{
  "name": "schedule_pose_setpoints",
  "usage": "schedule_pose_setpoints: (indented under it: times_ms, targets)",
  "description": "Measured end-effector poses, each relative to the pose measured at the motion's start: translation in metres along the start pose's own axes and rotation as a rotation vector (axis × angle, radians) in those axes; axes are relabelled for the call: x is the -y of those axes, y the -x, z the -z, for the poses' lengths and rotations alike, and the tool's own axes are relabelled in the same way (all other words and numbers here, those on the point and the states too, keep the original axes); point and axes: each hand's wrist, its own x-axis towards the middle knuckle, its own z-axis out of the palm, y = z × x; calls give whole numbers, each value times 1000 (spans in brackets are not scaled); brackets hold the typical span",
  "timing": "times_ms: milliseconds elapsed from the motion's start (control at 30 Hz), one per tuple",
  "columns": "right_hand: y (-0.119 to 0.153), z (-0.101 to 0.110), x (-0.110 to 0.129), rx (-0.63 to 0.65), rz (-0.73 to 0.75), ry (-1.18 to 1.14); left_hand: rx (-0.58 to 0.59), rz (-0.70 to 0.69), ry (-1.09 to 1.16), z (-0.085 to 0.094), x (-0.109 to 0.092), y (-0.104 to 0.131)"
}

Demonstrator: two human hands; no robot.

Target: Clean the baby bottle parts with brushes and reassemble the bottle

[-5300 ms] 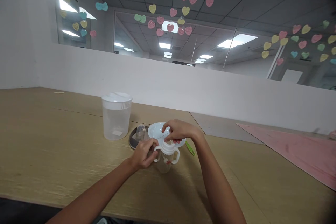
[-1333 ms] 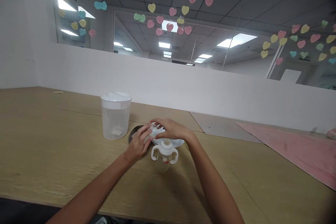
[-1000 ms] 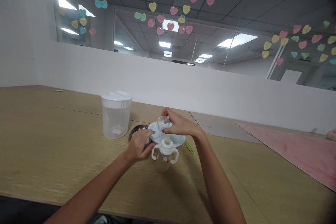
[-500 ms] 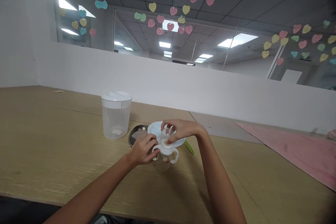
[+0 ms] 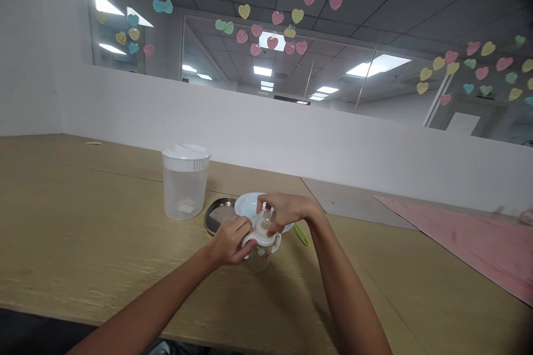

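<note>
A clear baby bottle [image 5: 259,262] with a white collar and two white side handles stands on the table in front of me. My left hand [image 5: 233,239] is closed around its left handle. From above, my right hand [image 5: 287,212] curls its fingers around the clear cap [image 5: 265,217] at the bottle's top. The cap sits over the white collar; whether it is fully seated I cannot tell. Behind the bottle lie a pale blue-white plate [image 5: 246,203], partly hidden by my hands, and a round metal dish [image 5: 211,224].
A translucent lidded bucket [image 5: 185,188] stands at the back left. A green handle [image 5: 301,234] pokes out by the plate's right side. To the right lies a pink cloth or mat [image 5: 462,238]. A white wall [image 5: 250,122] runs behind the wooden table [image 5: 125,266].
My right hand and the clear cap have come down slightly onto the bottle's collar. My left hand has closed further over the left handle.
</note>
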Motion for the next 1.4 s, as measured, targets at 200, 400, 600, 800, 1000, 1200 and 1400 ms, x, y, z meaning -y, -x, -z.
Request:
schedule_pose_setpoints:
  times_ms: [200,400,600,800,1000,1200,1400]
  targets:
    - [-6,-1,11,38,-68,63,-24,-40,-25,-3,-1,0]
    - [-3,-11,-12,-116,39,19,-17,-60,-45,0,2,2]
    - [6,-22,-48,-222,133,-366,-29,-57,-71,5,4,3]
    - [-35,-49,-82,-862,-155,-295,-34,-60,-53,7,6,4]
    - [-55,-82,-103,-820,-278,-174,-43,-59,-72,8,5,2]
    - [-56,-85,-111,-814,-281,-167,-36,-66,-74,7,5,3]
    - [-65,-87,-125,-894,-340,-324,-41,-77,-74,7,7,2]
